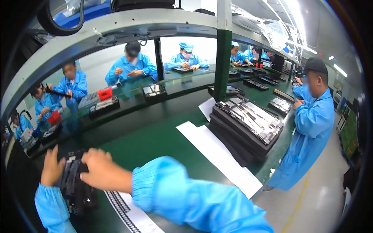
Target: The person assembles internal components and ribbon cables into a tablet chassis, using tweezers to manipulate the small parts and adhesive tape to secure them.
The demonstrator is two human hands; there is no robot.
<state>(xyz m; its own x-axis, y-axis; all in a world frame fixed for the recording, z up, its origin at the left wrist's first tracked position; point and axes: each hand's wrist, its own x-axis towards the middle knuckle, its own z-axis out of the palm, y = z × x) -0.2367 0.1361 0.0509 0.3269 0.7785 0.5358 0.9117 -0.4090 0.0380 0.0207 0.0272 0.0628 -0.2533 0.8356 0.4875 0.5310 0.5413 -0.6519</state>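
Note:
A black tray (pixel 79 200) with dark strip-like parts in it lies at the lower left, between my two hands. My left hand (pixel 52 169) is at the tray's left side, its fingers stretched upward and the thumb apart. Over the tray's right edge is my right hand (pixel 101 169), thumb toward the tray. Its fingers bend away and are blurred, so I cannot tell whether they grip the rim. Beside the tray, under my right forearm, lies a white sheet (pixel 134 215) with a black patterned strip (pixel 116 206).
Black trays of metal-coloured parts (pixel 252 118) are stacked on the green bench (pixel 143 145), next to a long white sheet (pixel 217 155). A green post (pixel 222 62) holds an overhead shelf (pixel 175 23). A person in blue (pixel 314 120) stands at right; several others sit across the bench.

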